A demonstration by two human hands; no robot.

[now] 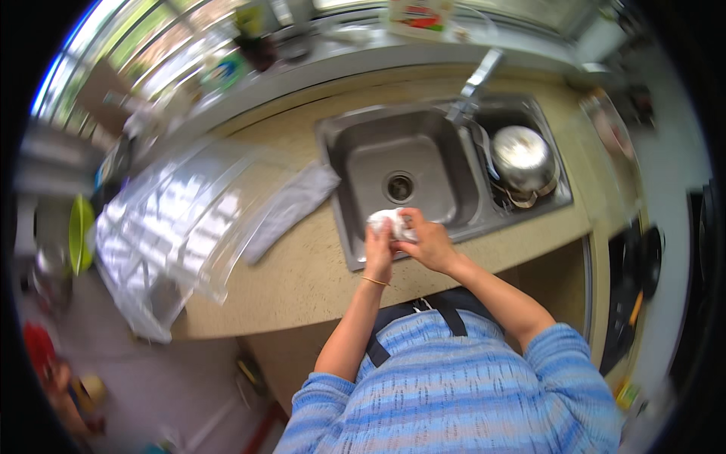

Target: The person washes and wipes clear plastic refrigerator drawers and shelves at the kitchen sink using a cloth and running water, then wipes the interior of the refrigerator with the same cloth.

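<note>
Both my hands grip a crumpled white cloth over the front edge of a stainless steel sink. My left hand presses its fingers against the left side of the bundle. On the other side, my right hand curls its fingers around the cloth. The fingers hide part of it, and I cannot tell its full shape. The large basin holds a drain just beyond my hands. Left of the sink, a folded grey cloth lies on the counter with one end at the sink's rim.
An upturned metal pot rests in the small right basin, near the faucet. A clear plastic sheet covers the left counter and hangs over its edge. Bottles and a plastic jug stand on the windowsill. Another person is at lower left.
</note>
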